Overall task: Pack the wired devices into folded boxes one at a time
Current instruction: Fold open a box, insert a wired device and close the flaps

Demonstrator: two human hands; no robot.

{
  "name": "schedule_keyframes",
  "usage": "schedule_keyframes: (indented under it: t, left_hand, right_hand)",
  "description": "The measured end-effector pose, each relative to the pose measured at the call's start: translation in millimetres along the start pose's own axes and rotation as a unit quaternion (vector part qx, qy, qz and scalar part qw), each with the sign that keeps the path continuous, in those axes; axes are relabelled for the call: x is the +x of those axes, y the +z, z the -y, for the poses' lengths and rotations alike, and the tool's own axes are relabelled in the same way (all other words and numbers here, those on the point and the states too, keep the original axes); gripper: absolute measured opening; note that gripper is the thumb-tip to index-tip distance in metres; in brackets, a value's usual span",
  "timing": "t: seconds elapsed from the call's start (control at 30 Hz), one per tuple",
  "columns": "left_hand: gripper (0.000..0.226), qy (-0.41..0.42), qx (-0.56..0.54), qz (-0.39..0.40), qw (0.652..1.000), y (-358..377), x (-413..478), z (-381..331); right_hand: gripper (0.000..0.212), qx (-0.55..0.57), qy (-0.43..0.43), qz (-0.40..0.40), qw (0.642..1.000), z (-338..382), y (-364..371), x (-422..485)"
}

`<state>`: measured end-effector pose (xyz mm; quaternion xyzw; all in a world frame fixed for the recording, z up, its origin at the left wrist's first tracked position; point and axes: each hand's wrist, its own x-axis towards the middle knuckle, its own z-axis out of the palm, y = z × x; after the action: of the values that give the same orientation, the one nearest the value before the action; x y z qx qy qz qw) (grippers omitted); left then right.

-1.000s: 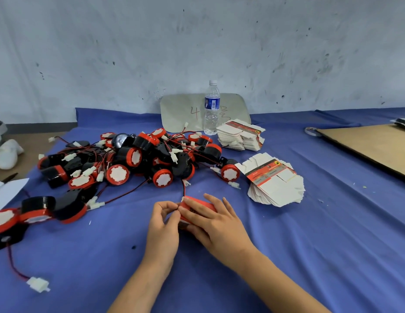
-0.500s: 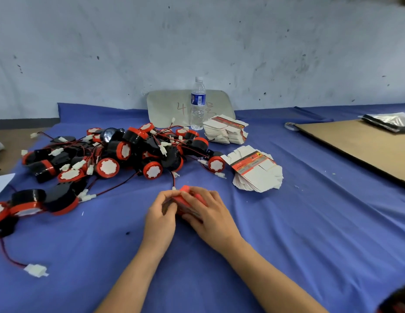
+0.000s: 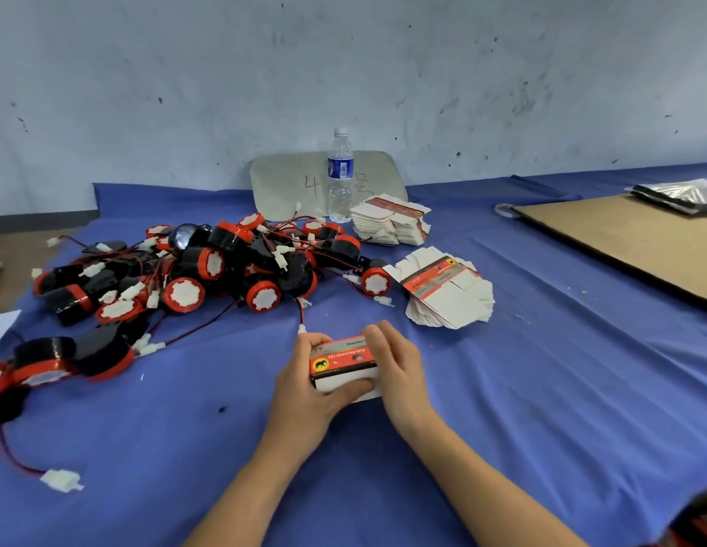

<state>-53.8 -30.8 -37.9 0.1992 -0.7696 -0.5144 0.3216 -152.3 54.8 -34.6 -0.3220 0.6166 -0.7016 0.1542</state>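
Note:
A small red and white folded box with a yellow elephant mark sits on the blue cloth between my hands. My left hand grips its left end, thumb under the front. My right hand presses flat against its right end. A pile of black and red wired devices with red leads and white plugs lies at the back left. Two stacks of flat unfolded boxes lie to the right of the pile, one near and one farther back. What is inside the box is hidden.
A water bottle stands at the back against a beige board. A brown cardboard sheet with a plastic bag lies at the right. A loose white plug on a red wire lies near left.
The box has turned so its printed red face shows; earlier my hands covered it. My right hand has slid to the box's right end, and the view has shifted slightly.

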Motion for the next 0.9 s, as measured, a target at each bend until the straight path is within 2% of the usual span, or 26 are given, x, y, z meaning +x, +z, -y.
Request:
schedule_keyframes:
  t: [0.03,0.17,0.3,0.43,0.53,0.67,0.77,0.83,0.9]
  left_hand:
    - [0.055,0.004,-0.007,-0.002,1.000,2.0,-1.4,-1.9]
    - [0.043,0.027,-0.028,-0.010,0.999,7.7,-3.8,-6.9]
    - [0.045,0.026,-0.037,-0.028,0.999,13.9,-3.3,-6.6]
    - [0.080,0.026,-0.055,-0.005,0.998,13.1,-1.9,-2.3]
    - [0.088,0.029,-0.088,0.025,0.995,11.8,1.6,3.8]
    - [0.097,0.038,-0.096,0.017,0.995,7.6,4.9,7.0]
    - [0.106,0.030,-0.113,0.004,0.993,4.5,7.2,11.3]
    - [0.103,0.024,-0.110,0.021,0.993,5.0,6.9,15.2]
    - [0.098,0.026,-0.098,0.038,0.994,7.1,5.4,17.7]
  right_hand:
    - [0.035,-0.015,-0.020,-0.022,0.999,0.4,4.0,-2.3]
    - [0.052,-0.052,-0.053,-0.104,0.992,6.6,6.7,-1.1]
    - [0.052,-0.076,-0.055,-0.114,0.989,8.5,2.4,4.8]
    - [0.060,-0.045,0.039,-0.107,0.992,3.4,-2.5,10.7]
    - [0.058,0.071,0.165,-0.153,0.972,9.1,-15.5,23.0]
    - [0.047,0.307,0.170,-0.218,0.911,31.3,-44.3,18.0]
    - [0.038,0.401,0.080,-0.333,0.850,41.4,-79.4,-9.8]
    - [0.026,0.360,-0.015,-0.499,0.788,47.3,-107.8,-37.4]
    - [0.023,0.237,-0.071,-0.661,0.708,53.2,-132.9,-66.7]
